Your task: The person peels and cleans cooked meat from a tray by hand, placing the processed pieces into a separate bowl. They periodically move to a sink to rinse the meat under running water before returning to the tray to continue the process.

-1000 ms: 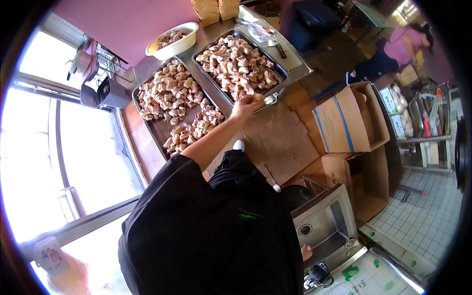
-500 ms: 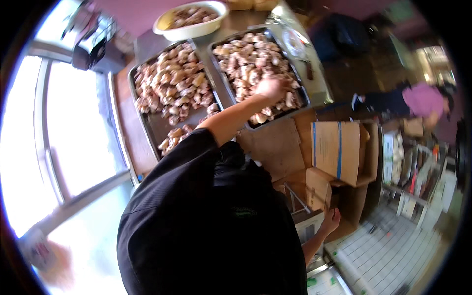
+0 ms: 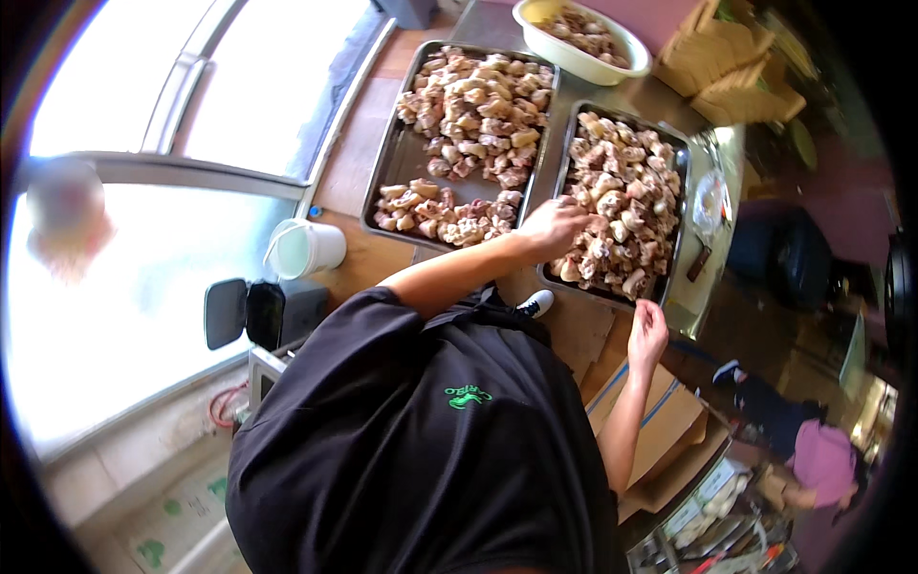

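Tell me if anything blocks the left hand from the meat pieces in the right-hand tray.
Nothing visible does. The left hand already rests on the meat pieces at the near left edge of the right-hand tray. The right hand hangs apart, below that tray's near rim.

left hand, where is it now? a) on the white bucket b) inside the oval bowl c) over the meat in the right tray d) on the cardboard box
c: the left hand reaches onto the meat pieces at the near left corner of the right tray, far from the bucket, the bowl and the box.
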A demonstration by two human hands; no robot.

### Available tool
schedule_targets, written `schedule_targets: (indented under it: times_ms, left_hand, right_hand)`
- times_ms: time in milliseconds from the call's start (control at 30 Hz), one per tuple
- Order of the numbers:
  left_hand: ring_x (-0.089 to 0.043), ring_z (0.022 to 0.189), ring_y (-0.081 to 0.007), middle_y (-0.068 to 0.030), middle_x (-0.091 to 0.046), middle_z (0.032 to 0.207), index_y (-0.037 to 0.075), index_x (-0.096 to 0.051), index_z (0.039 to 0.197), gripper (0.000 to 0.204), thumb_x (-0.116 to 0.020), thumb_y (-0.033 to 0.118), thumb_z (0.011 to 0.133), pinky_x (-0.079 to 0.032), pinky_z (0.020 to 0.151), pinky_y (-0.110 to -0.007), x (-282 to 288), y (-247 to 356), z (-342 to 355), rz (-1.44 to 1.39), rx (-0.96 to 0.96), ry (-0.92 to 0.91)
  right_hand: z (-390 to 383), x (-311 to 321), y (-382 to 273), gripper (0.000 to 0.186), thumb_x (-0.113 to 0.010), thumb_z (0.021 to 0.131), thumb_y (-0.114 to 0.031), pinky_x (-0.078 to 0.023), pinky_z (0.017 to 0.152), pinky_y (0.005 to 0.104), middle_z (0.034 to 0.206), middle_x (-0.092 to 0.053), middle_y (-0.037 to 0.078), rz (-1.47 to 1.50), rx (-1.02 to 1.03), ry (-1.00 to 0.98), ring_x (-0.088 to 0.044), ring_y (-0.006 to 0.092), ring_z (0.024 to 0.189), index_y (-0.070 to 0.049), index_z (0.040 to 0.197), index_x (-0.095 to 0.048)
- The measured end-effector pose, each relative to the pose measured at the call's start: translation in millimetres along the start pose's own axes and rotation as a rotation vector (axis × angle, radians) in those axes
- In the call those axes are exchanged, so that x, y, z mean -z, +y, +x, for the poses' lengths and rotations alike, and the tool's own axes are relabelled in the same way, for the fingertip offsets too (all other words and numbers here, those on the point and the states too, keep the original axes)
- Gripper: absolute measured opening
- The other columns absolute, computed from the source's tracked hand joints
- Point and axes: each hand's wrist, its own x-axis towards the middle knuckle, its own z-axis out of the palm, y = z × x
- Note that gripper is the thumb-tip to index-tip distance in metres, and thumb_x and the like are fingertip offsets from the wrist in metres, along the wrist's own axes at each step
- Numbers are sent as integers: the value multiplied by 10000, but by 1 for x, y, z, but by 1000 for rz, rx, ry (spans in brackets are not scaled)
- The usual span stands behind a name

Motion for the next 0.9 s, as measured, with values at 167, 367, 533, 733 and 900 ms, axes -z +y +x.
schedule_targets:
  times_ms: [167, 367, 533, 733, 900]
  left_hand:
    - [-646, 1022, -369, -154, -727, 1051, 67, -726, 1096, 278, -635, 48, 835, -515, 928, -452, 88, -44, -107, 105, 594, 25]
    - [-725, 870, -341, -159, -752, 937, 36, -763, 1020, 213, -668, 83, 836, -568, 798, -436, 112, -113, -190, 173, 755, 332]
    - [-653, 975, -323, -125, -728, 983, 71, -756, 1040, 220, -715, 103, 827, -539, 860, -432, 136, -155, -179, 228, 736, 197]
    - [-604, 1018, -347, -141, -655, 982, 55, -675, 928, 123, -643, 48, 810, -535, 839, -453, 125, -226, -154, 200, 468, -83]
    - [-647, 965, -375, -173, -676, 981, 49, -644, 858, 59, -633, 74, 805, -570, 779, -466, 122, -246, -154, 104, 456, -115]
  right_hand:
    - [65, -62, -62, 153, -602, 1034, -129, -491, 748, 245, 901, -677, 13, -45, 96, -360, -598, 79, 813, 7, 1051, -669]
    - [94, -151, -105, 128, -633, 992, -100, -511, 694, 261, 857, -705, 37, -123, 247, -529, -632, 92, 752, 5, 1021, -700]
    - [93, -228, -129, 145, -641, 987, -129, -504, 683, 261, 810, -700, 25, -165, 114, -628, -614, 87, 720, -12, 1041, -707]
    - [91, -311, -161, 153, -660, 969, -145, -514, 691, 283, 797, -697, 75, -300, -20, -693, -623, 116, 725, -25, 1046, -715]
    - [84, -349, -159, 145, -651, 992, -128, -459, 659, 221, 828, -663, -30, -279, -4, -632, -553, 39, 730, -18, 1066, -711]
